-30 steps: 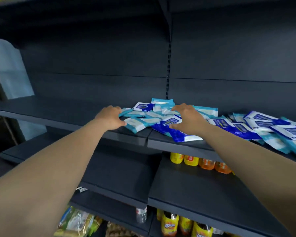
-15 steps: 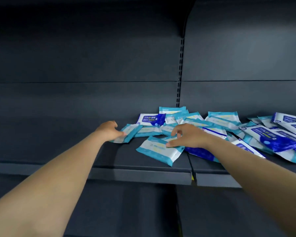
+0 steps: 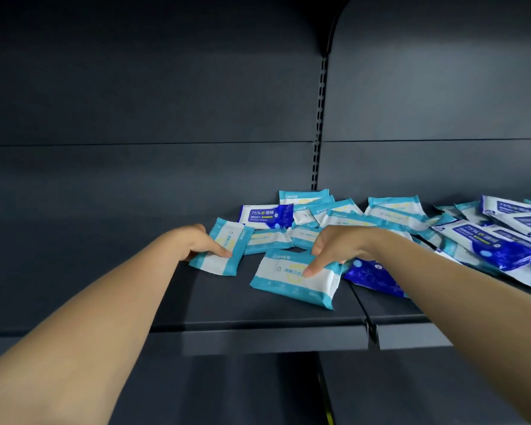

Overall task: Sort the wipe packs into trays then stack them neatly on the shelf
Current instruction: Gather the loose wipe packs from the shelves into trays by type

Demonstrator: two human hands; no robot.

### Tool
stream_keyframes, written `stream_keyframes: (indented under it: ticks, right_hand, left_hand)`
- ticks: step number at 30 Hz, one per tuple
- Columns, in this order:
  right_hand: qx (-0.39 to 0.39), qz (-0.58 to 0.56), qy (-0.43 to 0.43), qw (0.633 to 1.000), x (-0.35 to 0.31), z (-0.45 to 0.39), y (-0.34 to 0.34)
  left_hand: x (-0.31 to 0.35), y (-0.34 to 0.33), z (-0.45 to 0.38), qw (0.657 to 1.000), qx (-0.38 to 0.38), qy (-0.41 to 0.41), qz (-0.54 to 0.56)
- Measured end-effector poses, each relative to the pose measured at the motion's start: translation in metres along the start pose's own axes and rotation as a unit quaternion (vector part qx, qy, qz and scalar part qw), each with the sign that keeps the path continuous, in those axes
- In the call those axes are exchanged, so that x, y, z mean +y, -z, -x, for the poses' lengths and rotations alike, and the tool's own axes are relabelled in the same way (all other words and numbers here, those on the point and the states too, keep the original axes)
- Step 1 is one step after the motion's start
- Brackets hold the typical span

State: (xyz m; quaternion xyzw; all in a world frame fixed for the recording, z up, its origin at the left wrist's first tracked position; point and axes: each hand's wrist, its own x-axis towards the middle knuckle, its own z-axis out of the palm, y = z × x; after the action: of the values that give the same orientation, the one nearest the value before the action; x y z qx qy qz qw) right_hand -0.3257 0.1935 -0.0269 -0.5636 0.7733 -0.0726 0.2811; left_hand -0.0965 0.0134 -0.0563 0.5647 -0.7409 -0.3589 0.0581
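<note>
**Both hands on teal wipe packs at the left end of the pile**

At the far left, the dark grey shelf board [image 3: 135,289] is lying bare up to its front lip, giving open room on that side. The left hand [image 3: 193,242] is reaching in over it and pinching the leftmost teal wipe pack [image 3: 224,256], thumb lying on top and the other fingers hidden beneath or behind the pack. That pack is sitting tilted, its near end toward the bare board, well back from the front lip.

Just to the right, a larger teal-and-white wipe pack [image 3: 292,282] is lying apart from the pile and nearest the lip, though not over it. The right hand [image 3: 337,245] is arching over it with fingers curled down, the thumb tip pressing on its top face; whether the fingers are gripping its far edge cannot be told.

Behind, a blue alcohol wipes pack [image 3: 265,215] is lying flat near the back panel. Under the right wrist a dark blue pack [image 3: 371,276] is crossing the seam between shelf boards. Further right, the loose pile of wipe packs [image 3: 472,237] is overlapping in disorder and running out past the frame edge.
</note>
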Motion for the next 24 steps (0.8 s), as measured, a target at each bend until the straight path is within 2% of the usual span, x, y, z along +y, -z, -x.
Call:
stream_keyframes:
  ticks: [5,8,14,19,24]
  right_hand:
    - [0.052,-0.056,0.014,0.997,0.019,-0.006,0.033]
    - [0.011,-0.039,0.023,0.999,0.028,-0.02,0.038]
    - [-0.083,-0.064,0.015,0.994,0.034,-0.039,0.04]
    - [-0.101,0.003,0.013,0.995,0.032,-0.044,0.042]
    - [-0.113,0.097,-0.005,0.989,0.021,-0.046,0.044]
  left_hand:
    - [0.029,0.008,0.0,0.995,-0.007,-0.102,0.016]
    - [0.048,0.005,-0.008,0.989,-0.031,-0.141,-0.026]
    - [0.051,-0.001,-0.036,0.989,-0.084,-0.116,-0.039]
    - [0.047,-0.001,-0.043,0.99,-0.115,-0.086,0.002]
    - [0.049,-0.003,-0.038,0.986,-0.159,-0.05,-0.007]
